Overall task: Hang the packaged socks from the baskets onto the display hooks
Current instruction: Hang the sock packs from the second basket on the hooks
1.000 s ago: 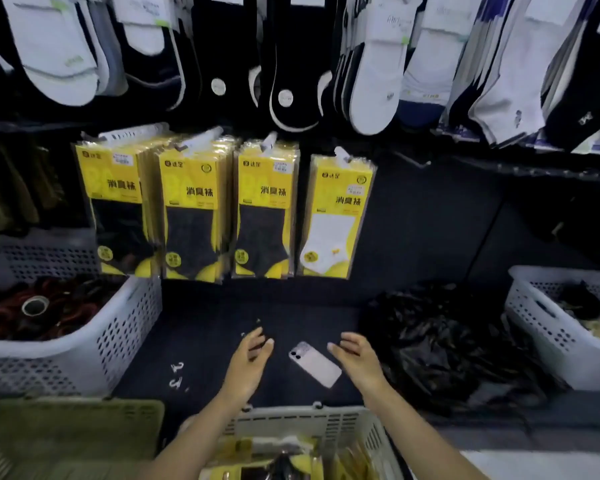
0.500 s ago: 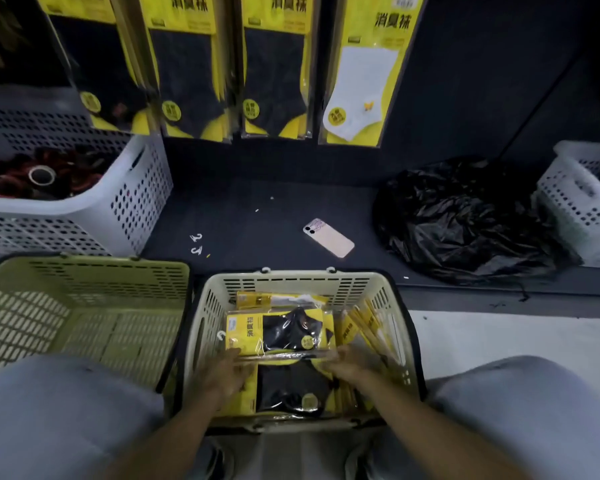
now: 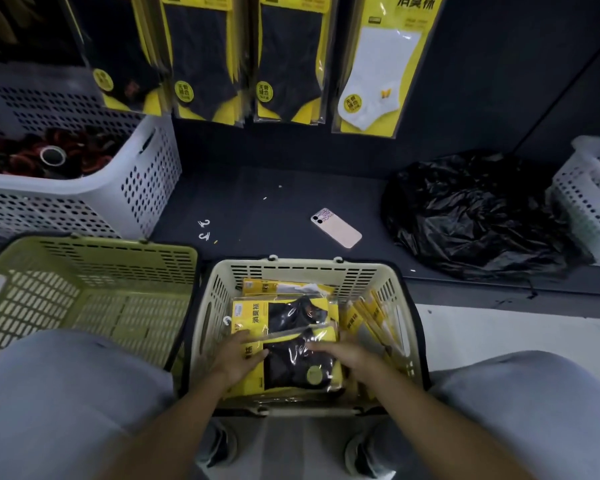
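Note:
A cream basket (image 3: 305, 270) between my knees holds several yellow packs of socks. Both my hands are down in it on the nearest pack of black socks (image 3: 298, 367). My left hand (image 3: 238, 358) lies on the pack's left end with fingers spread and thumb on top. My right hand (image 3: 343, 356) rests on its right end, fingers over the plastic. Another black-sock pack (image 3: 284, 315) lies behind it, and more packs stand on edge at the basket's right side (image 3: 368, 320). Hung packs of black socks (image 3: 201, 64) and one of white socks (image 3: 378, 74) show above.
A green basket (image 3: 118, 258) sits to the left, with nothing visible inside. A white perforated bin (image 3: 111, 192) with dark red items stands behind it. A pink phone (image 3: 336, 227) and small white hooks (image 3: 204, 229) lie on the dark shelf. A black plastic bag (image 3: 475, 216) and another white bin (image 3: 589, 199) are at right.
My head tipped down from the hooks to the basket. Both hands dropped from above the phone into the cream basket and settled on the nearest black-sock pack.

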The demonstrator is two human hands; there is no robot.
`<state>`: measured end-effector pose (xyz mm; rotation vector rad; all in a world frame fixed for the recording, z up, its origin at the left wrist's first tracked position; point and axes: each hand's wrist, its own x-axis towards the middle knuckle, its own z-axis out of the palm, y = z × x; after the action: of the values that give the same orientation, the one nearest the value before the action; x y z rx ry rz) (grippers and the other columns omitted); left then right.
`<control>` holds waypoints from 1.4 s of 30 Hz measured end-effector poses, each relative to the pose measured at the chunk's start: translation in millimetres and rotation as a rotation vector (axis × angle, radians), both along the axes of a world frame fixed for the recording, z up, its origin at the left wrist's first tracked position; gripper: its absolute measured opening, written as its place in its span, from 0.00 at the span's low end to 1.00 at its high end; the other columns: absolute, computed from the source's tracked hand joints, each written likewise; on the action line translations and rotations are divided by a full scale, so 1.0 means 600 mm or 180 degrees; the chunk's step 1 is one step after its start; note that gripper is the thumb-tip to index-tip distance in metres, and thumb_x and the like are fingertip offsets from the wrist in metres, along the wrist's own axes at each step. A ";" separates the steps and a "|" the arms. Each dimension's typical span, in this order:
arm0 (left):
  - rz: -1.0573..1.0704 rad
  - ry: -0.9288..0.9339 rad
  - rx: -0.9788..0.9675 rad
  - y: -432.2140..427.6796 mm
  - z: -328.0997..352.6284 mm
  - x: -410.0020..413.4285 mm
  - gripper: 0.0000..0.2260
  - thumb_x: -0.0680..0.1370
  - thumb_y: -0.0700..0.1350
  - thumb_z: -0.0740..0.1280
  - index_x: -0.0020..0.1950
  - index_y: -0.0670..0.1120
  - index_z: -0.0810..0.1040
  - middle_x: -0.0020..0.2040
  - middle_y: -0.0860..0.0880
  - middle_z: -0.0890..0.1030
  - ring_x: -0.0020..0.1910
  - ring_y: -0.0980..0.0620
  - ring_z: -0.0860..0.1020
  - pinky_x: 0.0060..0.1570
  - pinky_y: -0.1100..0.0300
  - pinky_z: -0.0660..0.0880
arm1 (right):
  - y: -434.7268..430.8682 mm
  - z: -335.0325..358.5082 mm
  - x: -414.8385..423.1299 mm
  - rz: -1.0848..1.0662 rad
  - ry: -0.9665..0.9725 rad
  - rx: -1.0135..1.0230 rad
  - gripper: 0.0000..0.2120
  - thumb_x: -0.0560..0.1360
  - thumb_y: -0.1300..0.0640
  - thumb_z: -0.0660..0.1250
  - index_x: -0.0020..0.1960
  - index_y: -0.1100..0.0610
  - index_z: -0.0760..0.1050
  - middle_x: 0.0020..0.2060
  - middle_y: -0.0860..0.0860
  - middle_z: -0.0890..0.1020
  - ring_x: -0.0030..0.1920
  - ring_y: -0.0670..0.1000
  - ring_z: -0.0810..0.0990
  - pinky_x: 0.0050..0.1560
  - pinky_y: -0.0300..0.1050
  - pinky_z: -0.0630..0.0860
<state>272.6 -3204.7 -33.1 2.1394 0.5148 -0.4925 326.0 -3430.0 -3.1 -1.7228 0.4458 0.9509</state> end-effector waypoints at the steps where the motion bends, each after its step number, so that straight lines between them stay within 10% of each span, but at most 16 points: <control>1: 0.0346 -0.0103 -0.0227 -0.004 0.007 0.006 0.32 0.72 0.47 0.73 0.73 0.47 0.64 0.69 0.46 0.71 0.67 0.46 0.70 0.61 0.52 0.73 | 0.000 0.008 0.012 -0.0111 -0.0115 0.0024 0.41 0.66 0.50 0.78 0.73 0.54 0.62 0.67 0.52 0.72 0.66 0.56 0.71 0.59 0.48 0.68; 8: 0.1716 -0.0199 -0.1238 -0.014 0.072 0.056 0.53 0.64 0.57 0.77 0.78 0.51 0.47 0.77 0.43 0.58 0.73 0.40 0.62 0.71 0.41 0.61 | -0.021 0.084 0.081 -0.1277 -0.0857 0.0715 0.16 0.64 0.55 0.79 0.46 0.50 0.76 0.39 0.46 0.86 0.45 0.49 0.83 0.48 0.48 0.78; 14: 0.1728 0.0043 -0.3651 -0.016 0.110 0.087 0.29 0.69 0.51 0.71 0.67 0.41 0.72 0.59 0.41 0.81 0.57 0.47 0.80 0.53 0.56 0.78 | 0.001 0.093 0.059 -0.0925 -0.0600 0.1251 0.29 0.57 0.48 0.80 0.55 0.55 0.80 0.49 0.54 0.86 0.49 0.53 0.85 0.52 0.49 0.79; 17: 0.1618 -0.0175 -0.3044 -0.010 0.117 0.093 0.25 0.68 0.53 0.73 0.62 0.48 0.75 0.58 0.49 0.82 0.63 0.50 0.75 0.66 0.56 0.69 | 0.005 0.093 0.061 -0.0642 -0.0899 0.0769 0.33 0.59 0.46 0.80 0.61 0.53 0.74 0.55 0.48 0.81 0.57 0.52 0.80 0.59 0.49 0.75; 22: 0.1104 -0.1009 -0.1862 -0.010 0.130 0.107 0.22 0.67 0.46 0.77 0.60 0.49 0.77 0.54 0.51 0.82 0.57 0.50 0.79 0.58 0.52 0.75 | 0.005 0.106 0.066 -0.0058 -0.1785 0.0292 0.39 0.66 0.42 0.75 0.72 0.43 0.60 0.66 0.39 0.65 0.67 0.41 0.62 0.64 0.42 0.62; 27: -0.0230 -0.0964 -0.1653 -0.035 0.098 0.101 0.19 0.68 0.38 0.77 0.55 0.51 0.78 0.51 0.54 0.84 0.53 0.55 0.81 0.54 0.61 0.78 | 0.020 0.101 0.055 0.0228 -0.1588 0.0702 0.32 0.67 0.50 0.76 0.67 0.49 0.66 0.63 0.44 0.76 0.64 0.45 0.74 0.59 0.37 0.73; 33: -0.0040 -0.0440 -0.1551 -0.039 0.034 0.079 0.23 0.66 0.40 0.78 0.59 0.50 0.77 0.51 0.56 0.82 0.55 0.55 0.80 0.49 0.67 0.76 | 0.019 0.064 0.033 0.0416 -0.1428 0.0404 0.29 0.71 0.57 0.74 0.68 0.54 0.65 0.60 0.48 0.78 0.60 0.44 0.76 0.49 0.27 0.71; 38: -0.0218 -0.0453 -0.1418 -0.031 0.076 0.093 0.18 0.68 0.42 0.77 0.53 0.56 0.78 0.48 0.61 0.83 0.54 0.59 0.80 0.51 0.67 0.75 | 0.024 0.072 0.043 0.0195 -0.1724 0.0411 0.24 0.70 0.54 0.75 0.63 0.52 0.70 0.57 0.47 0.80 0.59 0.46 0.78 0.62 0.45 0.74; 42: -0.0387 -0.0722 -0.1441 -0.034 0.171 0.132 0.20 0.68 0.52 0.76 0.58 0.54 0.78 0.50 0.60 0.83 0.51 0.64 0.80 0.49 0.70 0.75 | 0.025 0.129 0.083 -0.0151 -0.2182 0.0338 0.21 0.69 0.49 0.75 0.59 0.50 0.74 0.56 0.47 0.80 0.58 0.47 0.78 0.58 0.41 0.74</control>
<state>351.9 -3225.0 69.4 1.7646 0.1280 -0.3832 375.5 -3415.3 74.2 -1.8031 -0.0166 0.2993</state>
